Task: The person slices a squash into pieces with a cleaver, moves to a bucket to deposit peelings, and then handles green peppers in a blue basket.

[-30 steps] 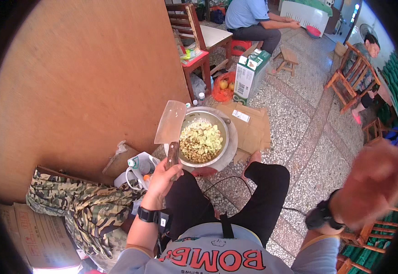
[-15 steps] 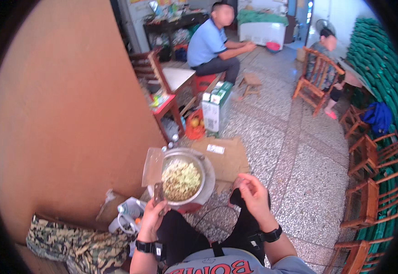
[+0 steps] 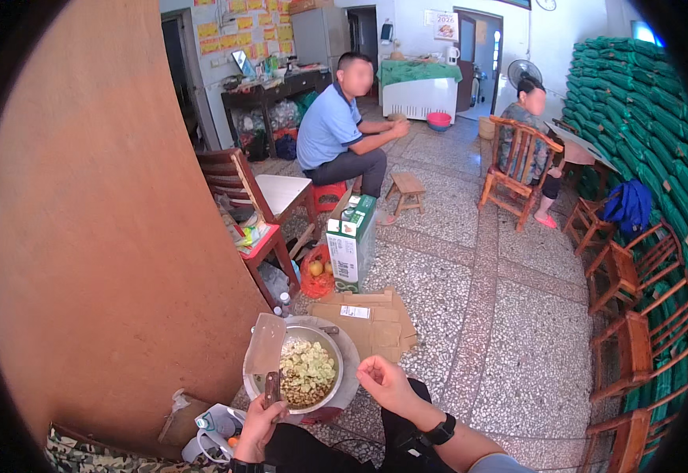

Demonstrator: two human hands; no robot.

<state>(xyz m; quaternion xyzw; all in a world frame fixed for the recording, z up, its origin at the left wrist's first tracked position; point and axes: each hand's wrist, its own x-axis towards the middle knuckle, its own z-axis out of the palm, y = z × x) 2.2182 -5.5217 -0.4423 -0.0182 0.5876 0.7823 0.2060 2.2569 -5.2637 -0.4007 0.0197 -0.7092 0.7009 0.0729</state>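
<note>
My left hand grips the dark wooden handle of a cleaver, its broad blade upright over the left rim of a metal bowl. Pale yellow-green chopped pieces lie heaped in the bowl, with smaller brownish bits below them. A dark handle rests at the bowl's far rim; what it belongs to is hidden. The bowl sits on a round grey surface. Just right of the bowl hovers my right hand, fingers curled toward the thumb; whether anything is between them is hidden.
Flattened cardboard lies beyond the bowl, near a tall carton and a red bag of fruit. A brown panel stands at left. Wooden chairs line the right. One person sits ahead, another farther right.
The view has tilted up, showing more of the far room. My right hand has come closer to the bowl, its fingers curled. The left hand still holds the cleaver beside the bowl.
</note>
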